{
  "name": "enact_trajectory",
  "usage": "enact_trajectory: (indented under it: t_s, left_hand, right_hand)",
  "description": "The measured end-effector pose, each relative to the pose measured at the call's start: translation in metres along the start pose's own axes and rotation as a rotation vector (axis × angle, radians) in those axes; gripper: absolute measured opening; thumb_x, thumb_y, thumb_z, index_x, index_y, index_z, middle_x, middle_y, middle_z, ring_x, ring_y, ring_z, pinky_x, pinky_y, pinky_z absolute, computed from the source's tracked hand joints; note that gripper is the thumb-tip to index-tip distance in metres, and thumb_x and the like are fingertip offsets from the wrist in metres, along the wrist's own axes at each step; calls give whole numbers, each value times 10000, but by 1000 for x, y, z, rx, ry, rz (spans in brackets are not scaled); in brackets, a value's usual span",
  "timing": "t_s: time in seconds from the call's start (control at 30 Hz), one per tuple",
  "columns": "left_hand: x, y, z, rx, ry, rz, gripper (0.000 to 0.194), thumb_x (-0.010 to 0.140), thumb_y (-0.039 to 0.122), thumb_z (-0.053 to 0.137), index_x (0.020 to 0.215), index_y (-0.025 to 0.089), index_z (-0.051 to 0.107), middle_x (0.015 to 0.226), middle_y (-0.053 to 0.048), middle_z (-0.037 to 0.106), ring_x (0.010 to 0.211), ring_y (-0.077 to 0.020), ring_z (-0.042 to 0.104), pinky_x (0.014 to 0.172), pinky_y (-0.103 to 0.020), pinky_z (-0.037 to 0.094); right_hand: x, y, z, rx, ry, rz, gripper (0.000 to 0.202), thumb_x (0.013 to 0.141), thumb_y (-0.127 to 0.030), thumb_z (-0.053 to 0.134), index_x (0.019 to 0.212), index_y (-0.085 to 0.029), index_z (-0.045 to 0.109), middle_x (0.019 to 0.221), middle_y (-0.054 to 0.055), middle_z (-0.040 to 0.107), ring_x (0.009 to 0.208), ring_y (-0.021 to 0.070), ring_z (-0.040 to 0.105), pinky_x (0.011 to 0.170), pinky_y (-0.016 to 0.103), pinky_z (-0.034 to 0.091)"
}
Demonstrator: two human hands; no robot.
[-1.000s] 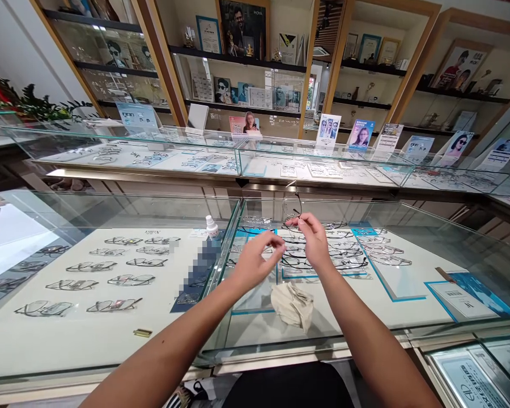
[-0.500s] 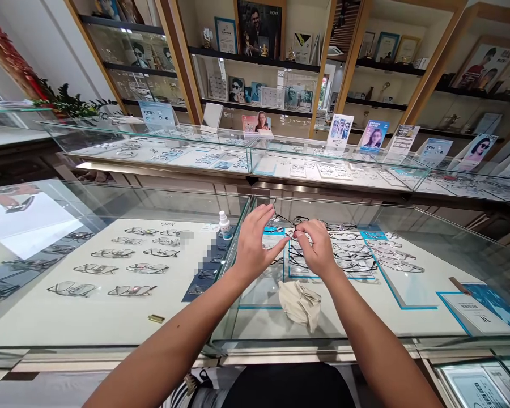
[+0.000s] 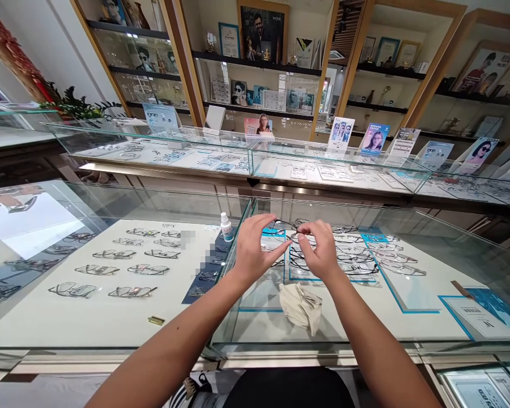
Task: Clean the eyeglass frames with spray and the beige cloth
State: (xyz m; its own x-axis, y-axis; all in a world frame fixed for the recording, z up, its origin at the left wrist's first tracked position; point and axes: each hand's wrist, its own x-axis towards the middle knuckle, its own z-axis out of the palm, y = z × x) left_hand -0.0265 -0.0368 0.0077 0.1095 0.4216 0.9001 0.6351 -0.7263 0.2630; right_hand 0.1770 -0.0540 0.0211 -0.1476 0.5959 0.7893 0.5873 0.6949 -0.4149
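Observation:
My right hand (image 3: 319, 249) is closed in a pinch on a thin dark-framed pair of eyeglasses (image 3: 285, 222), held above the glass display case. My left hand (image 3: 255, 246) stands beside it, thumb and fingers apart, its fingertips close to the far end of the frame. Whether they touch it I cannot tell. Part of the glasses is hidden behind my fingers. Below my hands lies a crumpled beige cloth (image 3: 301, 306). Rows of dark-framed eyeglasses (image 3: 348, 255) are laid out around and beyond my right hand.
A white spray bottle (image 3: 226, 228) stands left of my left hand. Further left are more eyeglasses (image 3: 113, 254) and a small gold-coloured piece (image 3: 156, 321). Glass edges (image 3: 233, 272) divide the cases. A second display counter (image 3: 174, 158) runs behind.
My left fingertips have come down and curved in toward the frame. My right hand still pinches the eyeglasses, which show more clearly between the hands.

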Motion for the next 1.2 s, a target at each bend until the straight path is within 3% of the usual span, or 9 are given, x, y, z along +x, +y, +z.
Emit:
enact_trajectory:
  t_s: [0.03,0.17,0.3,0.5,1.2]
  left_hand:
    - [1,1,0,-9,24,-30,603,851,457,849,1344,241,574,1274,-134,708,1214,-317,669,1057,-492,526]
    - [4,2,-1,-51,127,-214,555,851,464,850,1282,226,594,1234,-116,678,1173,-292,652,1003,-454,535]
    - [7,3,-2,-57,173,-350,559,842,484,851,1265,221,598,1215,-102,657,1106,-268,646,938,-420,534]
    - [6,4,-2,-80,170,-391,551,837,469,859,1259,228,600,1210,-90,652,1091,-258,639,933,-413,525]
    - [4,2,1,-109,120,-442,562,848,515,838,1279,236,609,1207,-95,672,1115,-275,665,931,-430,532]
  right_hand:
    - [0,0,0,-6,40,-1,126,1006,-327,554,1066,-254,638,980,46,724,929,250,617,883,437,422]
    - [-1,1,3,-55,194,53,442,943,-449,674,1321,-240,584,1231,127,675,1112,314,604,971,492,476]
    - [-3,4,9,-81,205,152,614,904,-536,748,1395,-226,548,1308,156,648,1161,333,607,1001,517,490]
    - [-3,2,10,-80,212,178,499,941,-535,731,1318,-232,607,1177,127,701,1098,312,634,973,491,501]
    - [-2,0,10,-109,274,155,514,926,-575,741,1288,-240,597,1159,135,683,1045,314,649,928,498,520]
